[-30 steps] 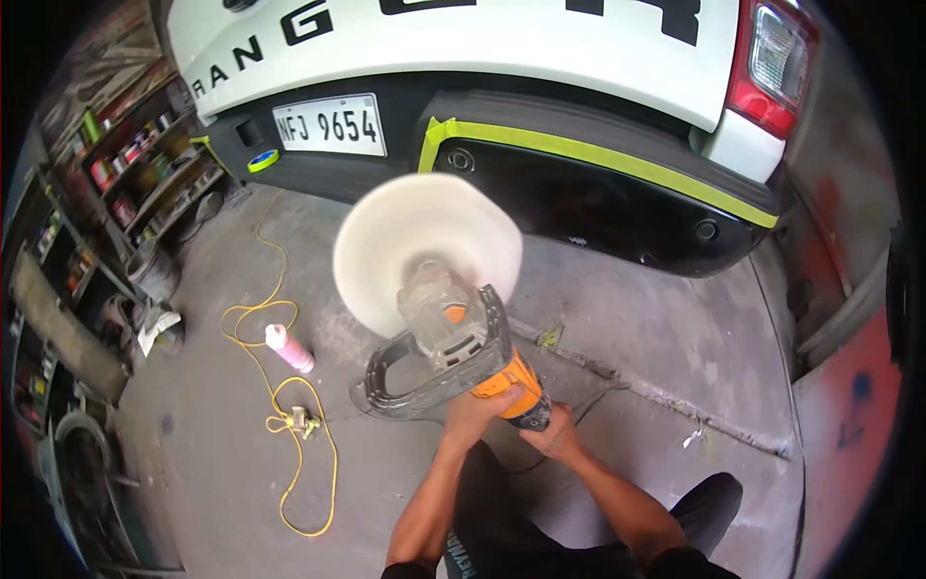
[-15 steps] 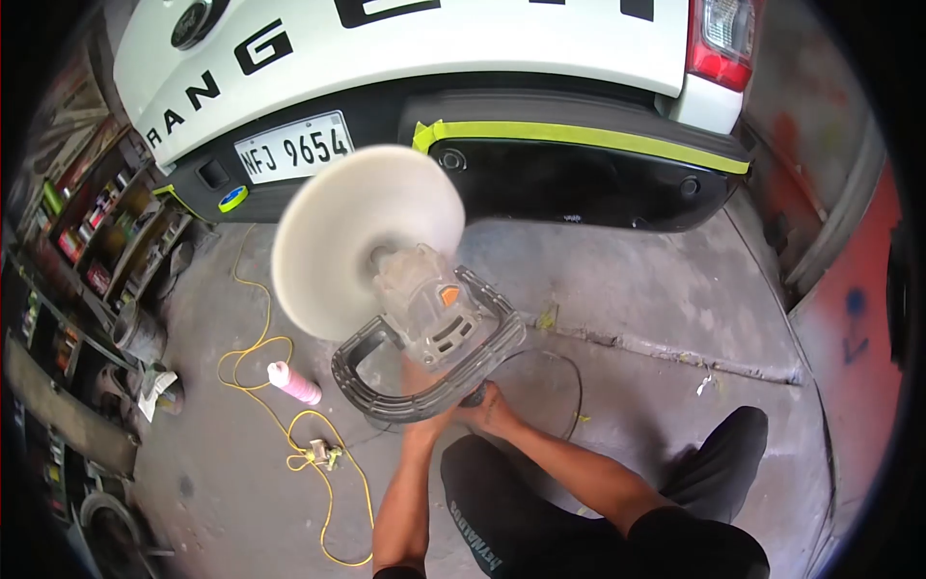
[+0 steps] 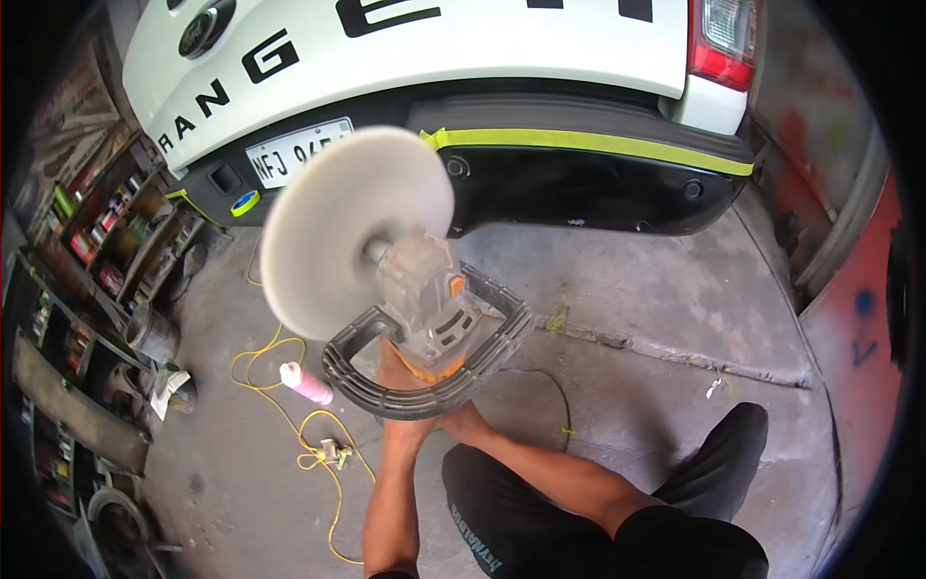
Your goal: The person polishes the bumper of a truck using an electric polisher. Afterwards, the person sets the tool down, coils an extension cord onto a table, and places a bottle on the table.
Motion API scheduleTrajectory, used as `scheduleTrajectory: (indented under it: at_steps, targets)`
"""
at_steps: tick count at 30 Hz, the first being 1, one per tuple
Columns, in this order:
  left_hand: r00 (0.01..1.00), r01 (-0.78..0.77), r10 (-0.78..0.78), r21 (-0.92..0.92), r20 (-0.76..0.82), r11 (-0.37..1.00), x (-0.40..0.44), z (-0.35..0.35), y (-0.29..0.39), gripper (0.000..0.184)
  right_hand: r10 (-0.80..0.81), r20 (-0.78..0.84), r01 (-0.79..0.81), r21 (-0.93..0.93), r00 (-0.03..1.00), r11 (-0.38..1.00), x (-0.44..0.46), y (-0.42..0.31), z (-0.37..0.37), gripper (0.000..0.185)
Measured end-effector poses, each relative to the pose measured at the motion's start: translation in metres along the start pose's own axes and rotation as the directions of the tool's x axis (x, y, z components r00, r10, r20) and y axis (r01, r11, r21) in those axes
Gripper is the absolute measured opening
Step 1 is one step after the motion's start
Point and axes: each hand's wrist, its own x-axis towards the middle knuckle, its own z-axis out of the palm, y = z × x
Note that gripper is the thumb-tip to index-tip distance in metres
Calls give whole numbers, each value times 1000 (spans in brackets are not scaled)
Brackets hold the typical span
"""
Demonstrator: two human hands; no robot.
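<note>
Behind a white truck, one polisher is held above the rough concrete floor, before the smooth black bumper.

Its round, pale pad looks blurred, partly covering one number plate; the dusty grey head meets an orange housing inside a ribbed black loop handle. Two bare hands: the left hand grasps the housing; the right hand is mostly hidden, its grip impossible to tell. One pink bottle and one tape strip show nearby.
</note>
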Motion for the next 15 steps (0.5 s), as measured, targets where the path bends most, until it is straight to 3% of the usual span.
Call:
scheduleTrajectory:
  at_steps: [4,8,10,13,15]
  targets:
    - [999,36,-36,8,-32,999,-9,7,-19,70,-57,-141,75,128,988,989,-12,-15,6,52]
    - [999,47,-47,17,7,999,-1,0,-2,68,2,-105,1,28,994,1000,-6,-27,-3,51]
    - [1000,30,-29,-117,7,993,5,-3,17,61,27,-78,-28,0,997,1000,-2,-24,-6,49]
    - [997,79,-74,-165,33,983,-5,11,0,54,46,-68,-49,-52,997,997,-7,-22,-17,45]
    - [991,129,-119,-215,57,968,-15,23,-13,46,133,-136,-146,-90,982,985,-20,-34,-30,37]
